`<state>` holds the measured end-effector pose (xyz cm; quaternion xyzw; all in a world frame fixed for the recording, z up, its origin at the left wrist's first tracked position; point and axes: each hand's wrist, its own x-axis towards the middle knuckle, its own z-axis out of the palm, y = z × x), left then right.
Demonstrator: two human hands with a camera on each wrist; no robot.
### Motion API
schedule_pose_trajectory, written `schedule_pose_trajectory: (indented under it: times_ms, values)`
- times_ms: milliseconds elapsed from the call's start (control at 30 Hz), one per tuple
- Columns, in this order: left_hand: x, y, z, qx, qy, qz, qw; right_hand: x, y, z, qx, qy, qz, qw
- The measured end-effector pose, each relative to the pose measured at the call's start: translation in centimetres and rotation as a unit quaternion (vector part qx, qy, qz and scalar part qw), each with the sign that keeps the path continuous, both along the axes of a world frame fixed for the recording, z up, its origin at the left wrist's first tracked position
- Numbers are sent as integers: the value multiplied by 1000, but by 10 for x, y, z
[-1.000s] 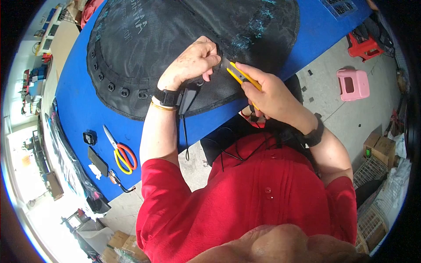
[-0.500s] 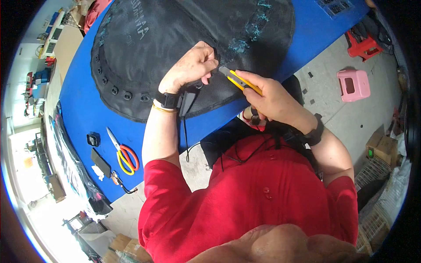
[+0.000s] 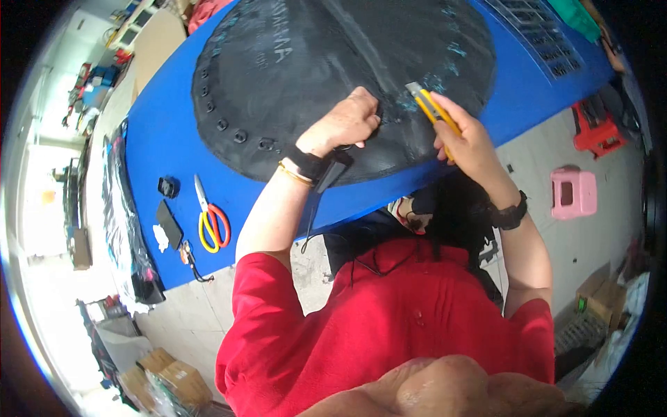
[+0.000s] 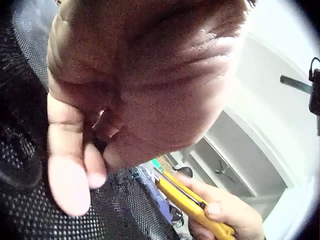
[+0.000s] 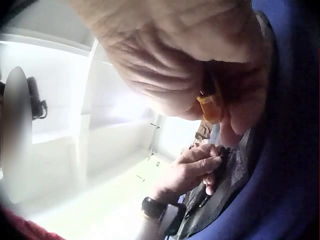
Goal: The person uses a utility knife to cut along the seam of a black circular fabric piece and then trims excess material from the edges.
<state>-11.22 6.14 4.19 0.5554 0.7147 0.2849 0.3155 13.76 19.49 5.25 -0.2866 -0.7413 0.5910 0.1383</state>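
Observation:
A round black fabric piece with a mesh part, a row of black plastic fittings and blue-green markings lies on a blue table. My left hand is over its near half, thumb and curled fingers pinching the black fabric; the pinched spot is mostly hidden. To the right, my right hand grips a yellow utility knife, its blade pointing away over the fabric, apart from the left hand. In the left wrist view the knife shows beyond the left palm.
Scissors with red and yellow handles lie at the table's left, near a dark flat piece and a small black fitting. A tray of small black parts is at far right. A pink stool stands on the floor.
The knife has drawn away from the left fingertips, up and to the right. The head view has shifted, so table and fabric sit farther right. The left hand keeps its curled pose.

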Motion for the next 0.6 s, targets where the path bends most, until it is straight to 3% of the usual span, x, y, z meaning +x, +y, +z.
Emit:
schedule_pose_trajectory:
  times_ms: [67, 133, 600]
  values:
    - [-3, -1, -21, 87, 144, -20, 986, -9, 14, -8, 28, 10, -15, 999]
    - [4, -3, -21, 96, 188, -12, 977, -15, 29, -17, 28, 20, -22, 999]
    - [81, -8, -23, 39, 260, 221, 939, -12, 59, -41, -80, 44, 9, 996]
